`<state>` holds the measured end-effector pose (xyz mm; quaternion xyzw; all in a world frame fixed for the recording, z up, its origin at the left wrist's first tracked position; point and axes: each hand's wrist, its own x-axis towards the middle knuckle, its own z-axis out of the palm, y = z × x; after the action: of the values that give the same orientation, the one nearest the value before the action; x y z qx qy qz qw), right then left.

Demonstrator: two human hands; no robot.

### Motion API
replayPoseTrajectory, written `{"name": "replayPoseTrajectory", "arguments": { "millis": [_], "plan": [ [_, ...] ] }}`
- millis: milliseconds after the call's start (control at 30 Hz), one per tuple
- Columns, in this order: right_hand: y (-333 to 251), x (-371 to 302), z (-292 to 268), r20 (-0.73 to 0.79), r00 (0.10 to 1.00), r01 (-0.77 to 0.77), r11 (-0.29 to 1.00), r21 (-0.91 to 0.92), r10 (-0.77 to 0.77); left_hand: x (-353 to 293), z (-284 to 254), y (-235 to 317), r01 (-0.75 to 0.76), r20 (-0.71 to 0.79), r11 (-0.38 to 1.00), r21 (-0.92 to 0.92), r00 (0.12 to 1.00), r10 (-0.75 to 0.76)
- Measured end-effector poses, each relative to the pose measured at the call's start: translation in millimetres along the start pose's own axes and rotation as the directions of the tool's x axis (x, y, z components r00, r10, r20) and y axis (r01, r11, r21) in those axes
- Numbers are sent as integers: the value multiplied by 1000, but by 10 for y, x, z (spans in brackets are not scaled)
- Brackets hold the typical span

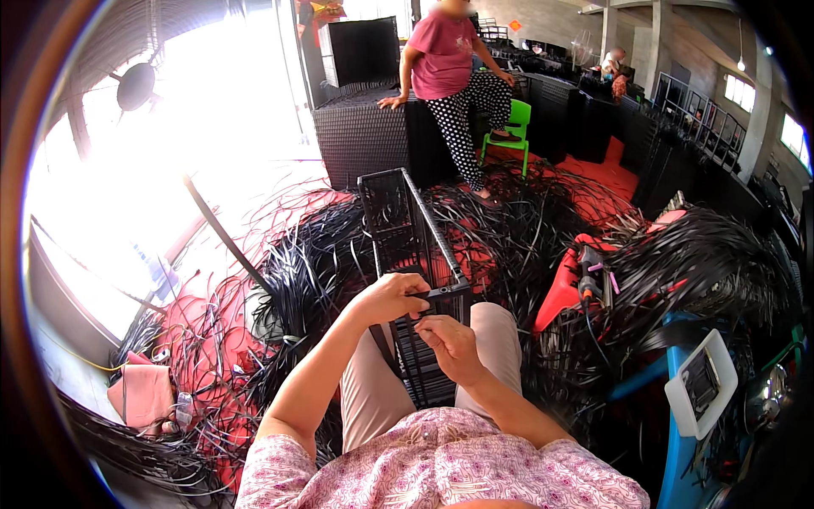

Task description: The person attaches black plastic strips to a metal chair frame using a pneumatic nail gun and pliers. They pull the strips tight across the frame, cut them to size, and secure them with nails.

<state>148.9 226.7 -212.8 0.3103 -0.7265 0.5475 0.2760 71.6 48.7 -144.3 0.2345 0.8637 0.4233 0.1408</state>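
A black furniture frame point(434, 237) with metal bars and woven strip sections stands between my knees and reaches away from me. Its near top corner is a flat black bar point(454, 293). My left hand point(386, 299) is closed on the left end of this bar, fingers curled over it. Just below and to the right, my right hand point(452, 346) is held in a pinch close under the bar. Whatever lies between its fingertips is too small or dark to make out. Black strips hang inside the frame, down between my legs.
Heaps of loose black plastic strips point(309, 246) cover the red floor around me. On the right are a red stool point(560, 284) bearing a power tool point(587, 284) and a blue container point(678, 407). Ahead, a person leans on a woven black box point(360, 144) beside a green chair point(519, 127).
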Motion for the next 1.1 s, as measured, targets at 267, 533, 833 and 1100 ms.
{"name": "replayPoseTrajectory", "arguments": {
  "millis": [267, 533, 833, 1100],
  "plan": [
    [24, -16, 13, -13, 999, 36, 995, -90, -38, 13, 33, -50, -36, -17, 999, 24, 999, 36],
    [12, -157, 101, -2, 999, -47, 993, -107, 47, -32, 64, -36, -43, -16, 998, 45, 999, 44],
    [7, -76, 59, -26, 1000, 16, 999, -48, -17, -71, 52, -16, -62, -28, 996, 65, 998, 64],
    [-9, -87, 16, -29, 999, 33, 997, -72, -35, -71, 97, 22, -41, -49, 995, 95, 998, 46]
  ]
}}
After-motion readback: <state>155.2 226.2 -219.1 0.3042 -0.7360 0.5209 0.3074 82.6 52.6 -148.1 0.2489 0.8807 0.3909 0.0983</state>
